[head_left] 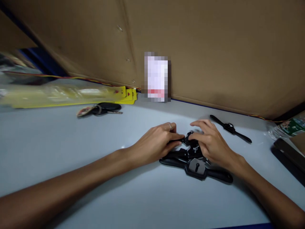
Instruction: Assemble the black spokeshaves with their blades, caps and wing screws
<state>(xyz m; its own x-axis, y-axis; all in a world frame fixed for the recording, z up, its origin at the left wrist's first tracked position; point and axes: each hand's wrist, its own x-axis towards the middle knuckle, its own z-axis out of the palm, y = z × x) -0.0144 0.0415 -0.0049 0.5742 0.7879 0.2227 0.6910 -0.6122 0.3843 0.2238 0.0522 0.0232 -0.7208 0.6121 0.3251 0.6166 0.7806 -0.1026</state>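
A black spokeshave (186, 138) is between my hands, partly covered by them. My left hand (158, 140) is closed in a pinch on its left handle. Fingers of my right hand (212, 141) bend over its middle and right side, one of them raised; the thumb is largely hidden, and the grip appears to be on the same tool. Just below lies a second black spokeshave (177, 155), partly under my right hand. Nearest me is a third spokeshave (171, 163), its grey blade plate and dark screw facing up.
Another spokeshave (230, 128) lies at the back right of the pale table (114, 203). Yellow-carded clear packages (71, 95) and keys with a fob (100, 109) are at the left. A plastic bottle (290, 127) and a dark flat object (288, 159) stand right, before a cardboard wall (214, 57).
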